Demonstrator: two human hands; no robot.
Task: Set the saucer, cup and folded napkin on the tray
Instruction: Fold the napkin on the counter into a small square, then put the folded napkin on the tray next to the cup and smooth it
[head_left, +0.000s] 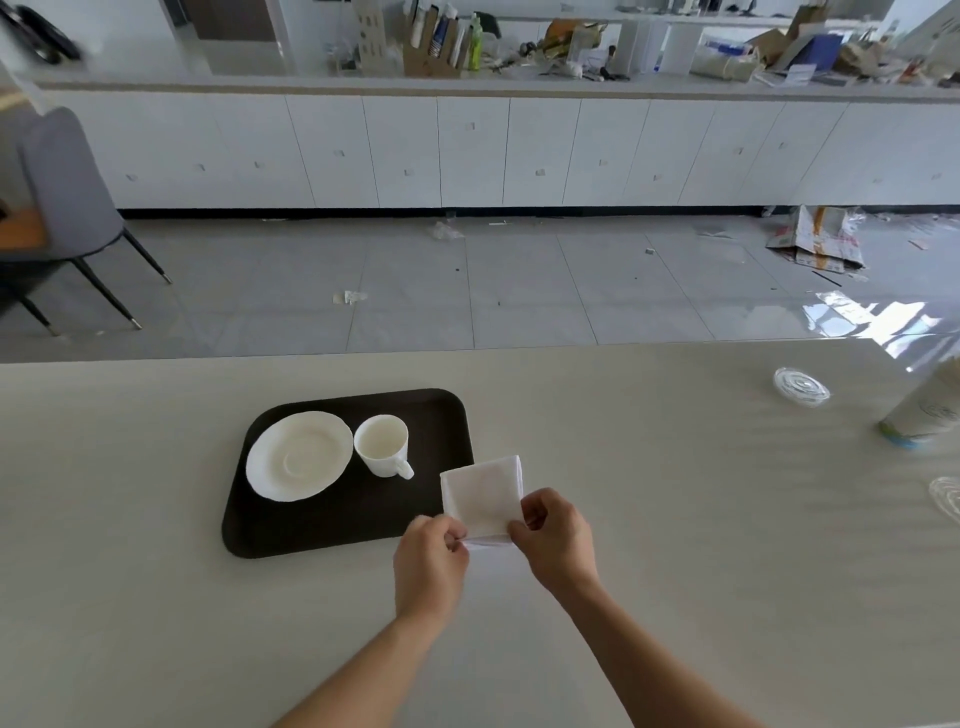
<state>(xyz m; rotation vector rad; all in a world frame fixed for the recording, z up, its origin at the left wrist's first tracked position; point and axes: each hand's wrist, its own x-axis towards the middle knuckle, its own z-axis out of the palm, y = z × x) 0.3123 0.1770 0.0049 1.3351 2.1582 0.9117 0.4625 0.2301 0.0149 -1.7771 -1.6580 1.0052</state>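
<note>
Partly hidden by both hands' fingers (454, 530) (near edge), napkin (480, 493).

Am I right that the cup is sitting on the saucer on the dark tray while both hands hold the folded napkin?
Not quite. In the head view the cup stands beside the saucer, directly on the dark tray, not on the saucer. The rest holds: the left hand and right hand both hold the folded napkin.

On the table (675, 519) I see the tray (332, 530), saucer (298, 463) on it, cup (383, 446) just beside at its three o'clock. The napkin (483, 496), pinched between my left hand (430, 564) and right hand (558, 540), overlaps the tray's four o'clock corner.
</note>
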